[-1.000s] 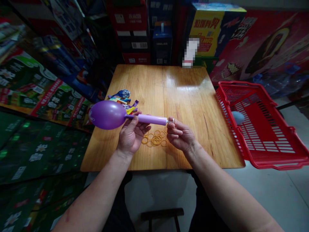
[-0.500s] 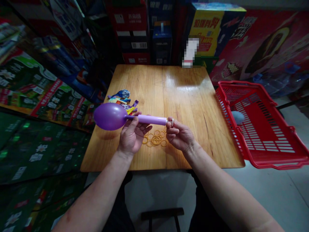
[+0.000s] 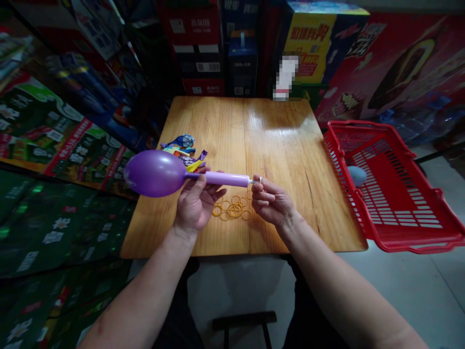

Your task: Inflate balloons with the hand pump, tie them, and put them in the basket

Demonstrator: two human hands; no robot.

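Note:
A purple balloon (image 3: 156, 173), partly inflated, sits on the left end of a light purple hand pump (image 3: 228, 179). My left hand (image 3: 194, 201) is closed on the balloon's neck and the near end of the pump, the thumb on top. At the pump's right end, my right hand (image 3: 271, 199) pinches the handle, and a short piece of the white rod shows. Several yellow rubber bands (image 3: 232, 209) lie on the wooden table below the pump. Behind the balloon is a small pile of uninflated balloons (image 3: 184, 141) in mixed colours.
The wooden table (image 3: 218, 121) spans the middle. On the right stands a red basket (image 3: 410, 194) with a blue-grey balloon (image 3: 357, 176) inside. Stacked boxes (image 3: 199, 48) line the back, and cartons (image 3: 65, 228) fill the left side. A dark stool (image 3: 244, 320) is below.
The purple balloon has grown larger and reaches farther left. My right hand has moved slightly right, with more of the pump's rod showing.

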